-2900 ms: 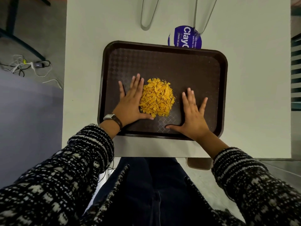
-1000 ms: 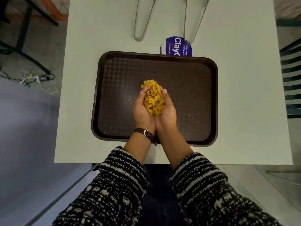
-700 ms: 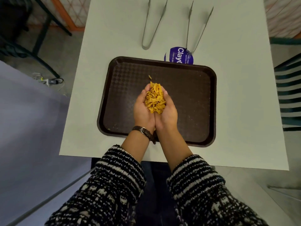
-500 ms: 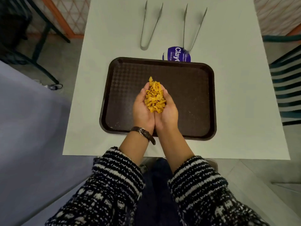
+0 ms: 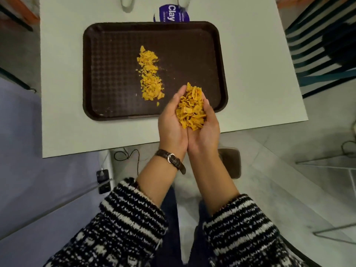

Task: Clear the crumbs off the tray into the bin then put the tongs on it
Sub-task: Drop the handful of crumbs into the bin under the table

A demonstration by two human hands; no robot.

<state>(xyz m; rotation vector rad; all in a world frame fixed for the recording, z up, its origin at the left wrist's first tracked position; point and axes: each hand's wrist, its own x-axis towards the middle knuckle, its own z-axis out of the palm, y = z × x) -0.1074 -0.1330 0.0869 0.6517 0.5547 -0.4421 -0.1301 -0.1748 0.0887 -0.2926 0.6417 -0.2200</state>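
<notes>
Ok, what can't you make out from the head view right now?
- Bin: nowhere in frame, so I can't tell where it is.
- Tongs: only looped ends show; the top edge cuts off the rest.
- Purple label: text cropped by the top edge and tray rim.
- Crumbs: lower layers hidden by cupped left hand and right hand.

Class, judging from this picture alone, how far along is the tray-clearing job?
Partly done. The cupped left hand and right hand hold a scoop of crumbs. A strip of crumbs remains on the tray. No bin is visible; the tongs lie on the table.
</notes>
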